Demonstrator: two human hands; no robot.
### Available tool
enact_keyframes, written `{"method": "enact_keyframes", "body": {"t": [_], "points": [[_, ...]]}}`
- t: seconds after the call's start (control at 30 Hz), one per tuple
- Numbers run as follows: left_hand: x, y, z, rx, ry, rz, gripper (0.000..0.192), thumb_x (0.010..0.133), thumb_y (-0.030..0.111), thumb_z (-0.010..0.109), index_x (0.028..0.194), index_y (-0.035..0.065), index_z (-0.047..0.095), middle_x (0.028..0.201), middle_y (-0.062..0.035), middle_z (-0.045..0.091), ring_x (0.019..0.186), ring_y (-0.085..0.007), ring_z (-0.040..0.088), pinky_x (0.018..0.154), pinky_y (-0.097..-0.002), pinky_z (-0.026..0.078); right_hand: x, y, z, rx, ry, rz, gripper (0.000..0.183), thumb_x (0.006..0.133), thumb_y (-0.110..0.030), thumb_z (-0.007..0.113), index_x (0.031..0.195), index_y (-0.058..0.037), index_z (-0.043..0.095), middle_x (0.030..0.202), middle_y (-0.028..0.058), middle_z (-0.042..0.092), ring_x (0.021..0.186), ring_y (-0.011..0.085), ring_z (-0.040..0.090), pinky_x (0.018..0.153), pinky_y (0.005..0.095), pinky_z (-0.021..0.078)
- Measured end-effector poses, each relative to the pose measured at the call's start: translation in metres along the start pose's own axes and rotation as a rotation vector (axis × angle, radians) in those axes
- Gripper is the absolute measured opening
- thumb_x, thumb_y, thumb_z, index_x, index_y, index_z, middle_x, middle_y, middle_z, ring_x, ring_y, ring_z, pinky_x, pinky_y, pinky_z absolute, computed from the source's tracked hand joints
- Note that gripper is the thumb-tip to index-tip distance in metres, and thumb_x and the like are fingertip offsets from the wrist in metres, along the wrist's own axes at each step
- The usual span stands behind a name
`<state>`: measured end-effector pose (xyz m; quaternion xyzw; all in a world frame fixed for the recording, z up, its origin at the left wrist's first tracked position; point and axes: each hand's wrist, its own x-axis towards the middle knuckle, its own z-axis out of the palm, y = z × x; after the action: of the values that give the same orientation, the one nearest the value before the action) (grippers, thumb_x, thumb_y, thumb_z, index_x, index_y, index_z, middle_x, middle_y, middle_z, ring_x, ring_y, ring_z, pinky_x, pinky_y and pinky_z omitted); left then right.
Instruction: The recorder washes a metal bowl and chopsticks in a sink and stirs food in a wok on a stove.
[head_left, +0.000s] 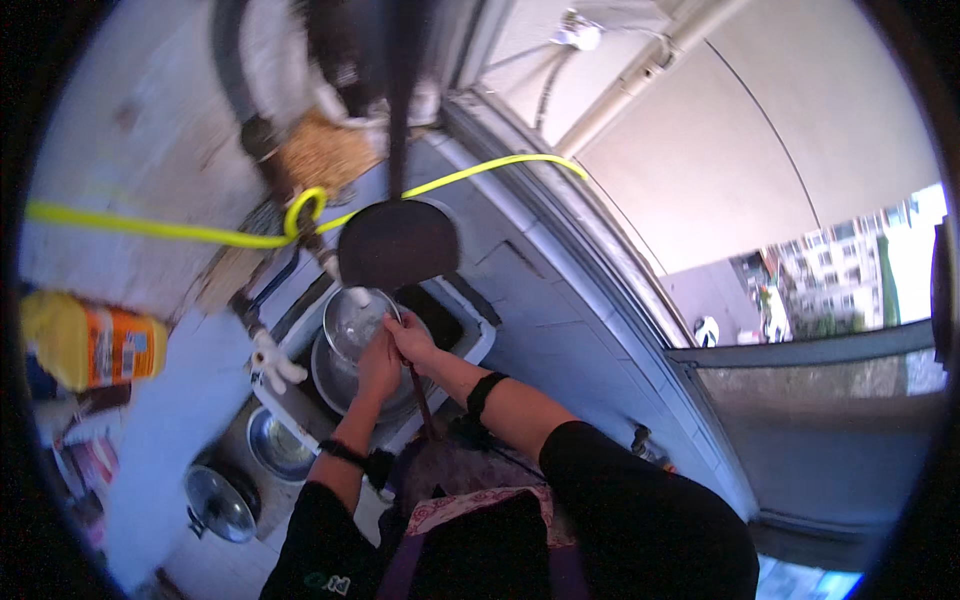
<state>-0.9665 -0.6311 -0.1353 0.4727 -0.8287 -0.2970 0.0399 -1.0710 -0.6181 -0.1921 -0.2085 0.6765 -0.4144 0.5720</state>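
Both hands meet over a utility sink (480, 341). My left hand (381, 367) and my right hand (411, 341) close on the near rim of a round, shiny metal bowl (352, 319), perhaps a strainer or lid; its exact kind is unclear. The white outlet of a tap (360, 297) is over it. Beneath lies a larger metal basin (330, 379) inside the sink. A dark, flat round thing on a long handle (397, 244) hangs in front of the view above the bowl. The fingertips are partly hidden by each other.
A yellow hose (495, 163) loops around the pipe behind the sink. At left are a yellow jug (67, 341), a metal bowl (281, 442) and a pot with a glass lid (221, 502). A white tap handle (274, 364) juts beside the sink. A window frame (600, 270) runs along the right.
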Motion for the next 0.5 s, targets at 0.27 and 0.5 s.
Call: {"method": "enact_keyframes", "body": {"t": [0.27, 0.5], "points": [[0.007, -0.009, 0.006, 0.107, 0.254, 0.136, 0.037, 0.086, 0.019, 0.038, 0.119, 0.0035, 0.044, 0.118, -0.0172, 0.047, 0.108, -0.0309, 0.045, 0.092, -0.042, 0.032, -0.003, 0.034, 0.024, 0.345, 0.117, 0.089, 0.059, 0.083, -0.034, 0.054, 0.126, -0.0028, 0.027, 0.113, 0.0152, 0.047, 0.104, 0.0255, 0.047, 0.066, 0.0366, 0.0487], [-0.039, -0.045, -0.021, 0.38, 0.039, 0.212, 0.043, 0.084, 0.023, 0.044, 0.122, 0.0031, 0.041, 0.124, -0.0161, 0.044, 0.112, -0.0303, 0.043, 0.094, -0.0413, 0.03, -0.031, 0.033, 0.033, -0.005, 0.134, -0.015, 0.056, 0.083, -0.035, 0.052, 0.122, -0.0013, 0.032, 0.097, 0.0142, 0.054, 0.083, 0.0219, 0.054, 0.067, 0.0332, 0.0455]]}}
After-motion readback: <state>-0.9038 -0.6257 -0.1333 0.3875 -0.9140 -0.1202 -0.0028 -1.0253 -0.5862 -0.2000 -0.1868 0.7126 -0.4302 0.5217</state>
